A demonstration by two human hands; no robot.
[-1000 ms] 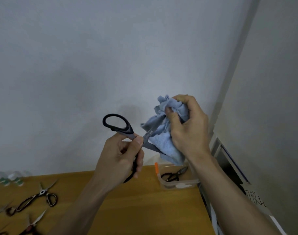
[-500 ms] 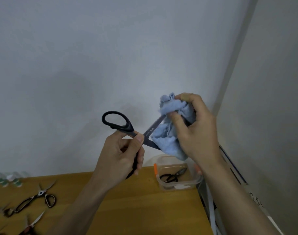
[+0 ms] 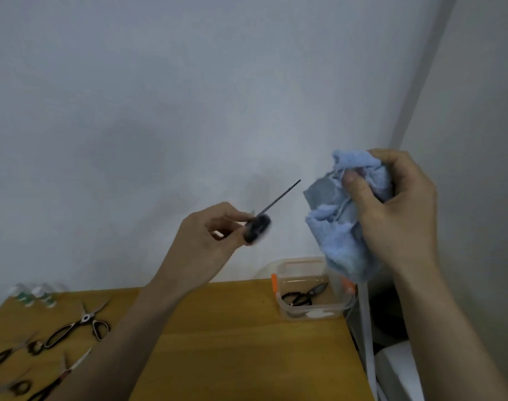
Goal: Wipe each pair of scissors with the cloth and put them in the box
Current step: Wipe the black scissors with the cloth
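My left hand (image 3: 209, 241) grips a pair of black-handled scissors (image 3: 260, 222) by the blurred handles. Seen edge-on, the thin dark blade points up and to the right towards the cloth. My right hand (image 3: 397, 209) holds a bunched light-blue cloth (image 3: 342, 227) a short way right of the blade tip, not touching it. Below the cloth, a clear plastic box (image 3: 310, 309) with an orange clip stands at the table's back right corner, and one black pair of scissors (image 3: 303, 296) lies inside it.
Several more scissors lie on the wooden table (image 3: 232, 342) at the left, the largest pair (image 3: 79, 327) with black handles. Small white bottles (image 3: 32, 295) stand at the back left. The table's right edge runs beside a wall with white items below.
The blade has come out of the cloth. My left hand turned the scissors, so they now show edge-on, and my right hand moved the cloth to the right, away from them.
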